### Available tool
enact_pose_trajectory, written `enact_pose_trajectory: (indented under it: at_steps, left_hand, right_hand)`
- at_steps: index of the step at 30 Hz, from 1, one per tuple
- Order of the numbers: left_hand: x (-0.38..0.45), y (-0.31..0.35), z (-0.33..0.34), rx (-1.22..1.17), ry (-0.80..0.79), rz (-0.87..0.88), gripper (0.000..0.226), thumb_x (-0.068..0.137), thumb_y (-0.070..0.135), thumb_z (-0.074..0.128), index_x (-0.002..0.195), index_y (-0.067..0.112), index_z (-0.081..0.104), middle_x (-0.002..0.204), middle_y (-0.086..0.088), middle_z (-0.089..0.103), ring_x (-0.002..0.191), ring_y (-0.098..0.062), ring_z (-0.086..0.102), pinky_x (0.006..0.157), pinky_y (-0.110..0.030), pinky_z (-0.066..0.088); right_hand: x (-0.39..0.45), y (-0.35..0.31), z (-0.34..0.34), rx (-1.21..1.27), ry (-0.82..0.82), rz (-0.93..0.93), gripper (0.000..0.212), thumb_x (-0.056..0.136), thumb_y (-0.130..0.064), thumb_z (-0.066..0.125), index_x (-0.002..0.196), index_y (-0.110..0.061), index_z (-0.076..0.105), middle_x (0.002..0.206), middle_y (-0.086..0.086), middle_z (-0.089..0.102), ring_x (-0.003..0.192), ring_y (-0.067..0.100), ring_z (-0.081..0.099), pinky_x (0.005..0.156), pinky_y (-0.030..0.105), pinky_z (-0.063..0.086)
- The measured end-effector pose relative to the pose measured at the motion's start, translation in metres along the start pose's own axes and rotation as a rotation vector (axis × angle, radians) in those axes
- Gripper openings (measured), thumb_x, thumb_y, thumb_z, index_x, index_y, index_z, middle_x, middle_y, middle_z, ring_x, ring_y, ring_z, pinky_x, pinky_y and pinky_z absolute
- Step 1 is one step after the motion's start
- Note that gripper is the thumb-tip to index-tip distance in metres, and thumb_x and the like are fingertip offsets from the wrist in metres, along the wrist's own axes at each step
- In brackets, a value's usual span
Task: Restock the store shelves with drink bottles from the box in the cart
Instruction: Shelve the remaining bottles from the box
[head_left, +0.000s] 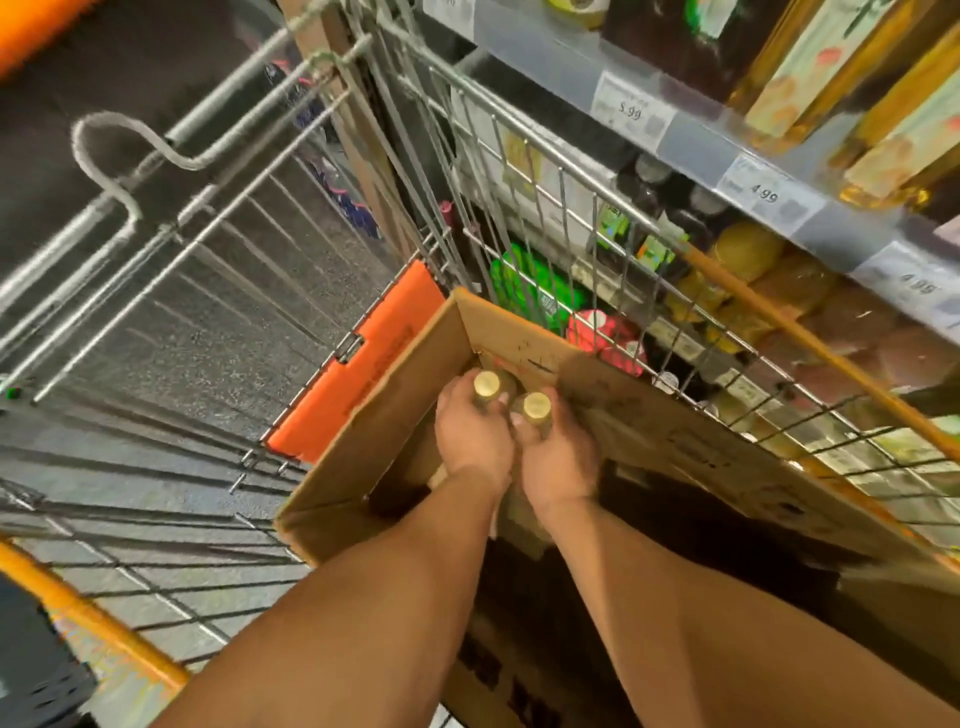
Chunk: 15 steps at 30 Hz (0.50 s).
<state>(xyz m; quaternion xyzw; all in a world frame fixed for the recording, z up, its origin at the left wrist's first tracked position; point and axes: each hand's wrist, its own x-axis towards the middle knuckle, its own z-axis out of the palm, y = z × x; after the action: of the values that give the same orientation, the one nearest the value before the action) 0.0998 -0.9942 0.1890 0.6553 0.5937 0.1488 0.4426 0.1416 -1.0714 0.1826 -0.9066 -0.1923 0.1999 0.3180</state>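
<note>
An open cardboard box (395, 395) sits in a wire shopping cart (550, 208). Both my arms reach down into it. My left hand (470, 436) grips the neck of a bottle with a gold cap (486, 385). Right beside it, my right hand (558, 454) grips a second gold-capped bottle (536, 406). The two bottles stand upright and close together at the box's far end; their bodies are hidden by my hands and the box walls.
Store shelves (779, 171) run along the right, with price tags on their edges and amber bottles above, more bottles and packages below. An orange plastic flap (363, 364) hangs on the cart left of the box. The cart's orange handle (93, 618) is at lower left.
</note>
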Motion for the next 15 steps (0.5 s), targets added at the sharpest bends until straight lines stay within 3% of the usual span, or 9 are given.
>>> enact_pose_trajectory:
  at_steps: [3, 5, 8, 11, 15]
  left_hand:
    - [-0.012, 0.006, -0.011, 0.036, -0.034, 0.074, 0.034, 0.089, 0.018, 0.061, 0.123, 0.018, 0.062, 0.135, -0.005, 0.056, 0.128, -0.022, 0.047, 0.107, -0.036, 0.036]
    - [-0.025, 0.017, -0.022, 0.003, -0.033, 0.099, 0.026, 0.089, 0.020, 0.061, 0.114, 0.024, 0.062, 0.124, 0.002, 0.062, 0.120, -0.021, 0.053, 0.098, -0.030, 0.041]
    - [-0.048, 0.034, -0.044, -0.024, -0.015, 0.155, 0.018, 0.086, 0.024, 0.062, 0.096, 0.037, 0.056, 0.102, 0.008, 0.064, 0.101, -0.020, 0.059, 0.084, -0.028, 0.043]
    - [-0.078, 0.052, -0.070, -0.010, 0.013, 0.227, 0.018, 0.087, 0.027, 0.063, 0.103, 0.033, 0.058, 0.106, 0.007, 0.065, 0.100, -0.017, 0.058, 0.088, -0.029, 0.044]
    - [-0.136, 0.090, -0.113, -0.022, 0.019, 0.313, 0.030, 0.088, 0.030, 0.064, 0.117, 0.025, 0.059, 0.112, 0.004, 0.064, 0.102, -0.019, 0.057, 0.093, -0.032, 0.045]
  right_hand:
    - [-0.007, -0.001, -0.016, 0.056, -0.020, 0.048, 0.040, 0.088, -0.037, 0.061, 0.126, -0.032, 0.051, 0.115, 0.003, 0.065, 0.103, 0.027, 0.060, 0.081, 0.030, 0.046]
    - [-0.015, -0.004, -0.030, 0.036, -0.024, 0.035, 0.038, 0.087, -0.040, 0.061, 0.123, -0.033, 0.050, 0.111, -0.001, 0.066, 0.100, 0.026, 0.061, 0.076, 0.028, 0.044]
    - [-0.030, -0.011, -0.057, 0.083, -0.018, 0.019, 0.040, 0.086, -0.044, 0.061, 0.123, -0.031, 0.053, 0.108, -0.001, 0.068, 0.100, 0.025, 0.061, 0.082, 0.032, 0.049]
    - [-0.055, -0.022, -0.097, 0.098, 0.006, -0.031, 0.041, 0.086, -0.053, 0.057, 0.122, -0.033, 0.054, 0.107, -0.002, 0.067, 0.100, 0.022, 0.060, 0.088, 0.037, 0.049]
    - [-0.104, -0.040, -0.176, 0.087, 0.104, -0.135, 0.041, 0.084, -0.057, 0.055, 0.115, -0.030, 0.057, 0.103, -0.003, 0.067, 0.097, 0.024, 0.061, 0.077, 0.034, 0.045]
